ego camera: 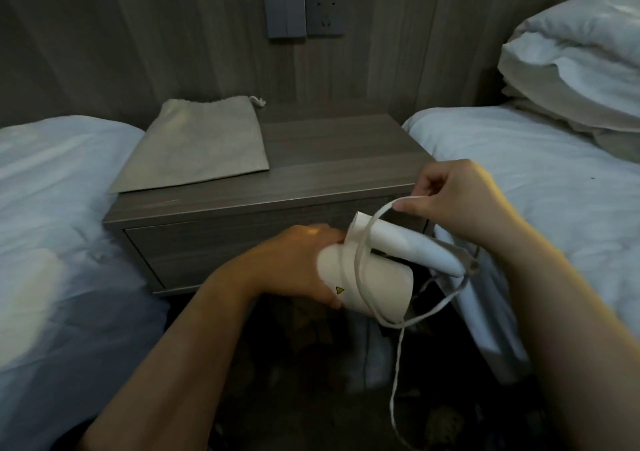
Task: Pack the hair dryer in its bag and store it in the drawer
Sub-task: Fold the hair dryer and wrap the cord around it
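A white hair dryer [377, 286] with its handle folded is held in front of the nightstand, and my left hand [304, 263] grips its barrel from the left. My right hand [450, 201] pinches the dryer's white cord [360, 260], which loops over the barrel and hangs down toward the floor. A grey drawstring bag [197, 146] lies flat on the left part of the nightstand top [339, 153], apart from both hands. The nightstand's drawer [207, 246] is shut behind the dryer.
White-sheeted beds flank the nightstand, one on the left [59, 225] and one on the right [536, 191] with pillows [575, 66] stacked at its head. A switch and a socket [303, 11] are on the wall panel above. Dark floor lies below.
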A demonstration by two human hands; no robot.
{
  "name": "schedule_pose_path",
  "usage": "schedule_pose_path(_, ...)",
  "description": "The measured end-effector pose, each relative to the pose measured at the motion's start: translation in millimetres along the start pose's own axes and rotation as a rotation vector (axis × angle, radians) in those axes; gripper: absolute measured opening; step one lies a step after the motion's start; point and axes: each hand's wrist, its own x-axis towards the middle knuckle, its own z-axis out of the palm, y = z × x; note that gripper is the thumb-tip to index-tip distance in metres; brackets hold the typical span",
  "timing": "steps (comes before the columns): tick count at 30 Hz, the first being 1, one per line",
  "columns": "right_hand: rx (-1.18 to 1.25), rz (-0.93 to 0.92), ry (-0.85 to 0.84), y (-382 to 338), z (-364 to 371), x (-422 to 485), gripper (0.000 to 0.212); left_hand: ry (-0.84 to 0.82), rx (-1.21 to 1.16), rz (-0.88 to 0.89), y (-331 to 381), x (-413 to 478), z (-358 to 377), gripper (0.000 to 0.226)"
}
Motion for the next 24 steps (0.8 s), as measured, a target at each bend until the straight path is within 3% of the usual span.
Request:
schedule_pose_path(5, 0.156, 0.009, -0.247, 6.9, -4.5, -0.6, 0.011, 0.025, -0.155, -0.020, -2.3, -3.8, -5.5, 0.071)
schedule_pose_path(10, 0.159, 0.113, -0.443, 13.8, -6.3, 1.5, 0.024, 0.003, -0.234, 0.009, -0.2, -6.7, -9.6, 0.068)
schedule_pose_path(13, 0.225, 0.202, -0.576, 13.0, -4.3, -0.7, 0.029, 0.006, -0.256, 0.028, -1.3, -5.7, -7.1, 0.079)
schedule_pose_path(18, 0.169, 0.286, -0.470, 10.0, 4.9, -1.0, 0.036, 0.008, -0.277, -0.014, -2.9, -2.5, 0.2, 0.119)
schedule_pose_path(24, 0.138, 0.330, -0.366, 12.5, 3.8, 1.0, 0.032, 0.098, -0.103, 0.063, 14.2, 3.3, 19.6, 0.130)
